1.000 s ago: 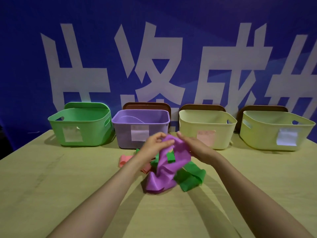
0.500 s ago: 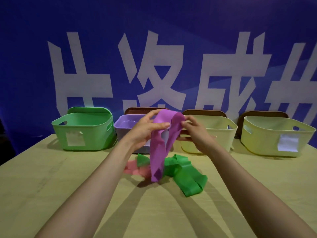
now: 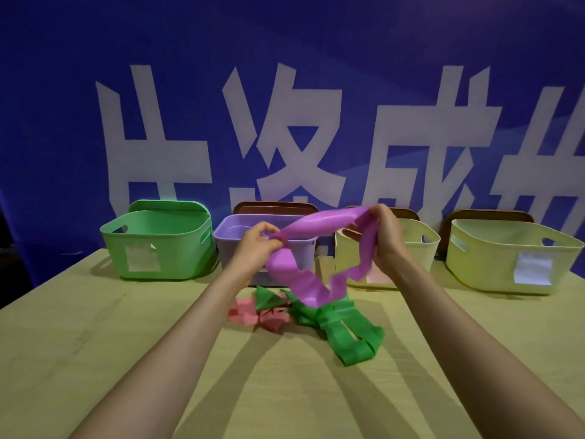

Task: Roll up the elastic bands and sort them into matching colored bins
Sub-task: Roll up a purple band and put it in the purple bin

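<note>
**A:** What stands furthest left?

**B:** A green bin [image 3: 158, 245] at the back of the desk [image 3: 95, 343], with a white label on its front. A purple bin [image 3: 232, 258] stands just beside it.

**A:** And the hands?

**B:** The left hand [image 3: 258, 248], in front of the purple bin, has its fingers curled round a bunched part of the purple band [image 3: 326, 221]. From there the band stretches up and rightward to the right hand [image 3: 387, 239], which grips it between curled fingers and thumb. The rest hangs in a wavy loop below both hands.

**A:** So the band is off the desk?

**B:** Yes, it is held in the air. I cannot tell whether its lowest fold touches the pile beneath.

**A:** Further right?

**B:** A pale yellow bin [image 3: 422, 255] stands behind the right hand, then a yellow-green bin [image 3: 493, 261] at the far end.

**A:** What is in the pile?

**B:** A crumpled pink band [image 3: 242, 313] lies on the left. A tangled green band [image 3: 351, 340] touches it and trails rightward.
</note>
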Tool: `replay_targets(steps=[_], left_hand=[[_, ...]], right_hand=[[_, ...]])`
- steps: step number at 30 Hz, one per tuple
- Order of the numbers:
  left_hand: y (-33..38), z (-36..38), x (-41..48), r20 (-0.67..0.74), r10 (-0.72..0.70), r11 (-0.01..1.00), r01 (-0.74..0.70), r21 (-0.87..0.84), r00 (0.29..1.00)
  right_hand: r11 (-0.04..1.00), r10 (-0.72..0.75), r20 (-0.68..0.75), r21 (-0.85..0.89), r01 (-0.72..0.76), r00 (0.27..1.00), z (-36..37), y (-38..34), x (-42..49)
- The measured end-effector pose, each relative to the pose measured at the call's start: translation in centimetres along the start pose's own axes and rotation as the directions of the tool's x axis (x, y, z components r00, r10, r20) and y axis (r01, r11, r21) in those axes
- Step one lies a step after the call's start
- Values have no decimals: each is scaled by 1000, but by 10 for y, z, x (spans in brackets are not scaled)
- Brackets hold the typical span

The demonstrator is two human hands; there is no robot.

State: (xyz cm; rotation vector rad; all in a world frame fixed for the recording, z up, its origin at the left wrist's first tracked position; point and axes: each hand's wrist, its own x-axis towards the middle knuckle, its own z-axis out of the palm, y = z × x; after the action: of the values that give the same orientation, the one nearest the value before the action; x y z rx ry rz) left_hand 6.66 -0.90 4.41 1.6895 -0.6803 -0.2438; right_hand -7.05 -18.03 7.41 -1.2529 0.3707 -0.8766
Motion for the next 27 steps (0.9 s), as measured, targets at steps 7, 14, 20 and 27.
replay_targets(steps=[7,14,20,27], left_hand=[[20,6,2,57,-93,880,108,-463,994],[15,3,-5,120,-205,959,224,-174,971],[23,-16,-10,292,-219,879,318,-356,931],[41,-13,-17,464,-93,664,402,-630,881]], right_hand=[[942,87,141,-335,-35,986,-15,5,-4],[973,224,304,-14,-231,926,-26,3,-6],[962,261,406,-187,-200,876,-38,10,-5],[639,118,291,-754,151,949,-24,26,-12]])
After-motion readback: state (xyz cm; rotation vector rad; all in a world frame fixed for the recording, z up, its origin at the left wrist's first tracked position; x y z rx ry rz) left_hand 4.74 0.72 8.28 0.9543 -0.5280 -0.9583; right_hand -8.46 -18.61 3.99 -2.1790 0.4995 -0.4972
